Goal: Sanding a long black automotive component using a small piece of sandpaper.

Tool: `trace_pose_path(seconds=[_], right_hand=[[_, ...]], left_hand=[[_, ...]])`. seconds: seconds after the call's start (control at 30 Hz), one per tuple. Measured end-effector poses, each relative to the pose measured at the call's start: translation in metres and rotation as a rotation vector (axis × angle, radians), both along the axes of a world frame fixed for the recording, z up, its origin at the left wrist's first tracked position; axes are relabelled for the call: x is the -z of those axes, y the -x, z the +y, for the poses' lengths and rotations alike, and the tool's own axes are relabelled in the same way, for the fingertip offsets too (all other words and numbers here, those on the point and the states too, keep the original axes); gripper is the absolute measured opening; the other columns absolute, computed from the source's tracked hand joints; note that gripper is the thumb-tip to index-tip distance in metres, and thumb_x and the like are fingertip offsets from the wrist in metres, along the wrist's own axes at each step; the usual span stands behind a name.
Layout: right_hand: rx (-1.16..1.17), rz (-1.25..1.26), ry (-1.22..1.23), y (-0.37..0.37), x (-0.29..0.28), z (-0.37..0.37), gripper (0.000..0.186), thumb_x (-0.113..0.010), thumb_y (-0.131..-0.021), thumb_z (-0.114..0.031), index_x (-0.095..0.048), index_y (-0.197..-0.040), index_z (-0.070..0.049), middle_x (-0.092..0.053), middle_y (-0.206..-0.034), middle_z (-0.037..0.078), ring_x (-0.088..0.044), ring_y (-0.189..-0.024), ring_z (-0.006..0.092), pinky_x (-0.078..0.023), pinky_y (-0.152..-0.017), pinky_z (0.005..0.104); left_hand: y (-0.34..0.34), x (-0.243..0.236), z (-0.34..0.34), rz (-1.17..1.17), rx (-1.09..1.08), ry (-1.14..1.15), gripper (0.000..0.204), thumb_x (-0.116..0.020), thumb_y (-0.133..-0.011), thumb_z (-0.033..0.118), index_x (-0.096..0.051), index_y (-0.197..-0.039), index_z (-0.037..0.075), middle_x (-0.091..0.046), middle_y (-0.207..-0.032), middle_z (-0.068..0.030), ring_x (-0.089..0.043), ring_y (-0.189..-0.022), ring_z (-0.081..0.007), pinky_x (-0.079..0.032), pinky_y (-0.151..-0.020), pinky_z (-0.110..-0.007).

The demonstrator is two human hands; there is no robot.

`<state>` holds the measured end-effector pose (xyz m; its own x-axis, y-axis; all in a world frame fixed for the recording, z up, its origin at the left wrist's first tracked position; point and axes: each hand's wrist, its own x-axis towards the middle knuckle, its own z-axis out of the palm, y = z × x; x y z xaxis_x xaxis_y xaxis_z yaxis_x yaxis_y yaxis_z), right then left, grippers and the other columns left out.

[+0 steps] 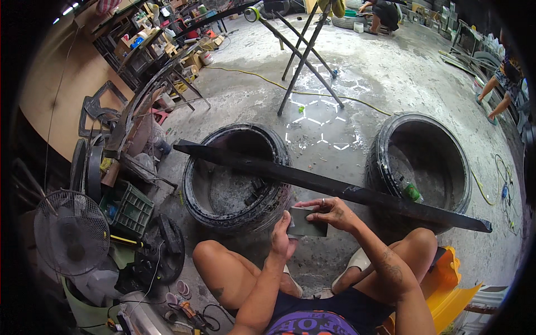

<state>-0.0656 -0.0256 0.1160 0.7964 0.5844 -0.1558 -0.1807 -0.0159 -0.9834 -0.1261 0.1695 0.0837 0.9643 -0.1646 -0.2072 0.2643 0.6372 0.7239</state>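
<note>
Between my knees, both hands hold a small grey-green sheet of sandpaper [310, 225]. My left hand [283, 237] grips its left edge, with the thumb up along the side. From above, my right hand [334, 214], with a ring on one finger, pinches the sheet's upper right part. Just beyond my hands, a long black car trim piece [312, 182] lies slanted across two tires. Its left end rests over the left tire [192, 195], its right end over the right tire [469, 162]. Neither hand touches the trim piece.
A green bottle [411, 191] lies inside the right tire. Crossed metal stand legs [304, 56] rise ahead, near a yellow hose [251, 73]. Left are a fan guard [72, 231] and a green crate [134, 209]; right, a yellow plastic panel [455, 304]. Other people are at the far right and back.
</note>
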Motion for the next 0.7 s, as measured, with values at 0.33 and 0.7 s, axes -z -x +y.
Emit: trace_pose_path(seconds=[0.33,0.7], right_hand=[[0.037,-0.105,-0.077,0.001,0.008,0.001,0.035,-0.074,-0.092,-0.013,-0.071,-0.127,-0.008,-0.073,-0.122,0.004,-0.064,-0.104,0.0081,-0.052,-0.095,0.0273],[0.421,-0.505,0.168,0.005,0.029,0.016,0.034,-0.081,-0.086,-0.021,-0.074,-0.115,-0.004,-0.075,-0.095,0.010,-0.069,-0.086,0.0157,-0.054,-0.078,0.0288]], left_hand=[[-0.003,-0.005,-0.002,0.093,-0.038,0.081,0.050,-0.038,-0.109,0.041,-0.053,-0.138,0.003,-0.060,-0.134,-0.0114,-0.057,-0.124,-0.0231,-0.043,-0.109,-0.040],[-0.014,-0.012,-0.001,0.054,-0.051,-0.044,0.047,-0.041,-0.110,0.037,-0.057,-0.133,0.000,-0.066,-0.120,-0.0109,-0.065,-0.107,-0.0176,-0.052,-0.096,-0.034]])
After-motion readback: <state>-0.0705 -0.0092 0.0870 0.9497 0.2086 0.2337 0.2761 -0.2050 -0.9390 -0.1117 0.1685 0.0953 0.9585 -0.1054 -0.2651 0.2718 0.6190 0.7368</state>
